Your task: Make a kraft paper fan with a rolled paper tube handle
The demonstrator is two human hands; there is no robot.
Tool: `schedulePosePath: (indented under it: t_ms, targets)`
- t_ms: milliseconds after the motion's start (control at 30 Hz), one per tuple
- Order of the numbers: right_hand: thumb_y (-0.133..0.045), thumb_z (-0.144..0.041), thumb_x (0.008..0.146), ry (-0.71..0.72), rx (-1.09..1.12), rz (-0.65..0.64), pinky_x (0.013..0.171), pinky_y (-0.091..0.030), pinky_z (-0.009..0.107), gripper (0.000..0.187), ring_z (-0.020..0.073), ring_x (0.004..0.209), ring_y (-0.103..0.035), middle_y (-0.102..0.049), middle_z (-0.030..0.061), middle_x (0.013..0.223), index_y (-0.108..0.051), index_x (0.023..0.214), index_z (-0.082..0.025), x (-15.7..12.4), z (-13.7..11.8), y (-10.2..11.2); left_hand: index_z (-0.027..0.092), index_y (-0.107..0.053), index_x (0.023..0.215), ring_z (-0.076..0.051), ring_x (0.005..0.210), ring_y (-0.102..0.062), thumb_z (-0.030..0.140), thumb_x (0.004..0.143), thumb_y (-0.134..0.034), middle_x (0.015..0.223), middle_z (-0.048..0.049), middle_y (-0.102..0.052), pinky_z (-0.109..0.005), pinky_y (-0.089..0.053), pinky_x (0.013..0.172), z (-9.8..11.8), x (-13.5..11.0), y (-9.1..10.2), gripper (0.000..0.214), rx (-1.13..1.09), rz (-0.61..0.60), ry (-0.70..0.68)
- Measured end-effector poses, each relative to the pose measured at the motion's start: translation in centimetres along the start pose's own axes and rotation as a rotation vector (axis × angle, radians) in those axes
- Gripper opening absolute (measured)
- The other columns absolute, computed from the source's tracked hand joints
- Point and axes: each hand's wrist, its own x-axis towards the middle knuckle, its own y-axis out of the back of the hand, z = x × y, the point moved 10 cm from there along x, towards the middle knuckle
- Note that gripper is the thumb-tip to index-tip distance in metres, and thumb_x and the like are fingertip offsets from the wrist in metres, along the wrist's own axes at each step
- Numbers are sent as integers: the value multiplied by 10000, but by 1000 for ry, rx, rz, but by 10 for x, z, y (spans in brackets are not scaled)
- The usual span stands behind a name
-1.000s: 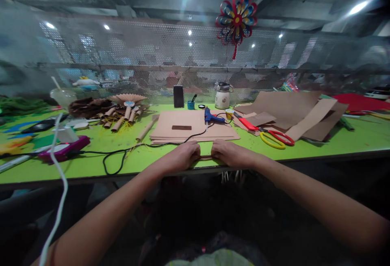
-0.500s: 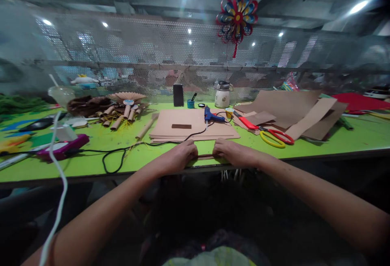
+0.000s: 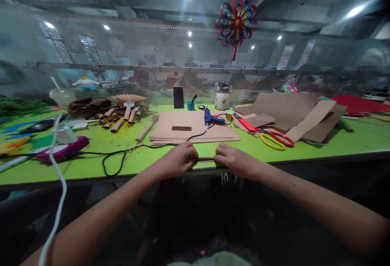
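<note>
At the front edge of the green table, a narrow brown paper strip (image 3: pixel 206 159) stretches between my two hands. My left hand (image 3: pixel 179 159) is closed on its left end, with the fingertips partly hidden. The right end is pinched by my right hand (image 3: pixel 236 160). Just beyond them lies a stack of brown paper sheets (image 3: pixel 164 120). On that stack rest a small dark brown folded paper strip (image 3: pixel 182 128) and a blue glue gun (image 3: pixel 213 117), its black cord running left.
Scissors with red and yellow handles (image 3: pixel 272 139) lie right of the stack beside loose brown paper (image 3: pixel 283 109). On the left are rolled paper tubes (image 3: pixel 127 113), a purple power strip (image 3: pixel 63 150) and a white cable (image 3: pixel 62 184). A phone (image 3: pixel 178 97) and a jug (image 3: pixel 222 97) stand behind.
My right hand has shifted slightly right, with its fingers a little raised, so the visible gap between my hands is wider. My left hand stays nearly in place, still gripping the strip.
</note>
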Motion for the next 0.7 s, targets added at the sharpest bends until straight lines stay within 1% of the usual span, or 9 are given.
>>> schedulePosePath:
  t_ms: [100,167,200,267,333,400,500,600,700]
  targets:
    - [-457,-20,856,51,-66,-22,717,-383,314,174,228,880,-435,-532,108,869,-595,871,-124,1,-7,2,169,-627,765,-143,678,-514,220,840,-460,727,-15,-586,-242,-362,615,-9,9,-3,190,-56,6,128]
    - [-464,-35,863,63,-84,-34,714,-385,315,163,229,877,-438,-537,110,878,-603,889,-116,2,-9,2,163,-602,669,-137,595,-479,315,879,-423,612,-1,-546,-246,-315,553,-15,15,-7,314,-46,30,214]
    - [-465,-36,864,63,-87,-37,717,-388,316,165,228,878,-439,-538,110,882,-606,901,-113,1,-9,2,164,-588,635,-136,569,-465,352,889,-412,575,3,-526,-250,-293,536,-18,17,-9,361,-27,42,252]
    - [-469,-26,857,53,-75,-37,727,-393,316,178,228,887,-440,-540,110,892,-613,922,-107,-1,-8,1,170,-589,632,-138,557,-462,368,879,-445,565,3,-528,-251,-268,524,-20,19,-15,348,23,54,309]
    - [-475,-10,845,23,-38,-19,735,-396,315,202,224,896,-441,-540,108,900,-621,944,-109,-4,-5,0,178,-609,686,-148,597,-491,333,842,-524,635,-8,-577,-249,-271,536,-18,18,-19,236,82,63,323]
    - [-483,5,832,-24,14,6,734,-397,309,234,214,892,-445,-540,103,914,-628,968,-119,-6,1,0,186,-618,758,-165,669,-525,320,820,-575,733,-27,-616,-248,-293,564,-13,15,-20,154,136,77,295]
    - [-485,22,815,-85,80,37,725,-395,298,281,198,868,-449,-540,91,918,-640,987,-136,-8,7,0,181,-612,819,-189,734,-550,354,839,-570,804,-56,-633,-256,-321,594,-8,11,-19,179,189,76,265]
    - [-477,39,797,-109,107,64,724,-392,299,308,192,849,-450,-541,87,903,-650,979,-140,-9,8,4,176,-608,838,-192,715,-557,370,839,-575,802,-65,-641,-257,-321,579,-8,9,-19,196,216,44,271]
    - [-473,49,779,-140,162,95,729,-403,301,338,190,852,-464,-549,89,907,-651,994,-142,-10,10,6,180,-608,806,-168,623,-537,360,822,-586,729,-48,-634,-249,-293,537,-9,11,-19,182,192,-1,296]
